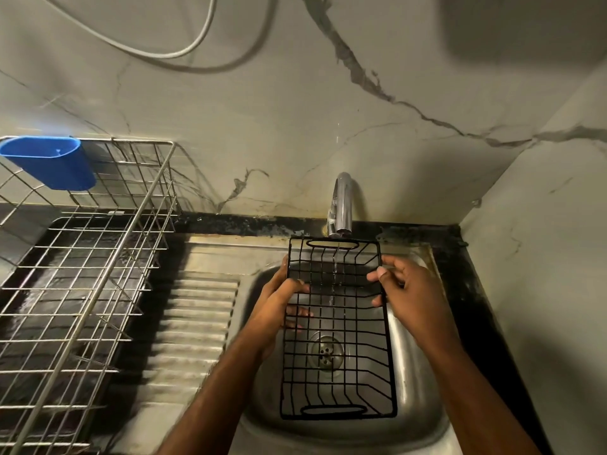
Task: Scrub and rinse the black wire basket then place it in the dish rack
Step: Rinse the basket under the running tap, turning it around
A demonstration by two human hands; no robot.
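The black wire basket (338, 366) hangs over the steel sink (417, 389), held flat between both hands, its far end under the chrome tap (341, 205). A thin stream of water runs from the tap through the basket's far half. My left hand (279, 307) grips the basket's left rim, thumb on top and fingers underneath. My right hand (410, 287) holds the right rim near the far corner, fingers curled over the wire. The metal dish rack (82, 290) stands on the counter to the left.
A blue plastic cup holder (49, 160) hangs on the rack's far left corner. The ribbed steel drainboard (193, 323) lies between rack and sink bowl. The drain (326, 351) shows through the basket. Marble walls close off the back and right; a white hose (197, 44) loops above.
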